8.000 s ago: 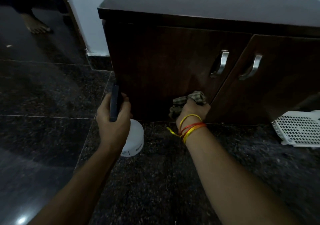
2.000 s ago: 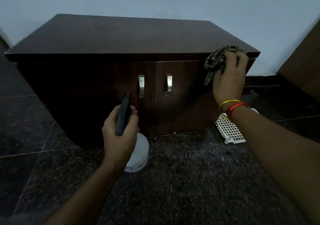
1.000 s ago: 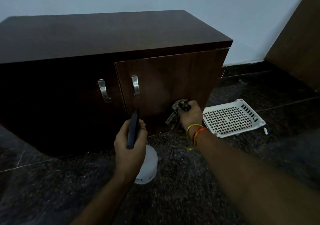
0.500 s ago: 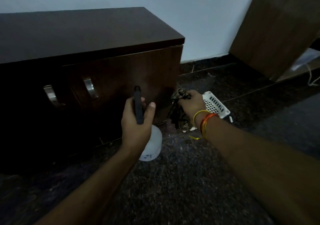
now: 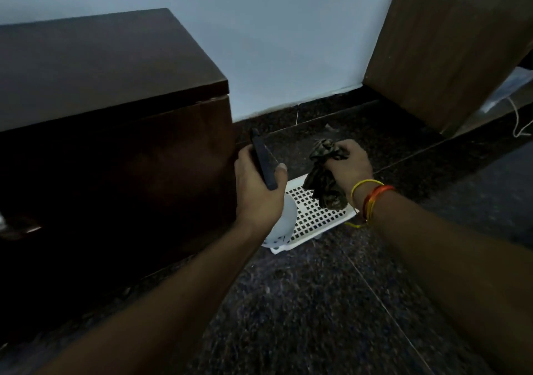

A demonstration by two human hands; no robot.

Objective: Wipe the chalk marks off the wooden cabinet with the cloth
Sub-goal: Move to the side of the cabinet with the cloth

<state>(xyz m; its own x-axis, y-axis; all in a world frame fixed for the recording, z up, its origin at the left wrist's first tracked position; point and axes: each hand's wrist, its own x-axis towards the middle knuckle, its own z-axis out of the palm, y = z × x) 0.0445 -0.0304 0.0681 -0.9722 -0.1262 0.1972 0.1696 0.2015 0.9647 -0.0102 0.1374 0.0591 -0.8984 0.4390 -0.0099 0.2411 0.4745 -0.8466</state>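
Note:
The dark wooden cabinet (image 5: 109,92) fills the left of the view, seen from its right front corner. I can make out no chalk marks in this dim light. My right hand (image 5: 347,164) grips a bunched, patterned cloth (image 5: 324,178), held in the air to the right of the cabinet and apart from it. My left hand (image 5: 258,193) grips a spray bottle (image 5: 281,224) with a black head and white body, just off the cabinet's right front corner.
A white perforated plastic tray (image 5: 315,219) lies on the dark speckled floor below both hands. A brown wooden panel (image 5: 450,40) leans at the right against the pale wall. A white cord (image 5: 519,121) lies at the far right.
My view has swung right past the cabinet doors to its right end. My right hand with the cloth has come off the door front and now hangs over the tray.

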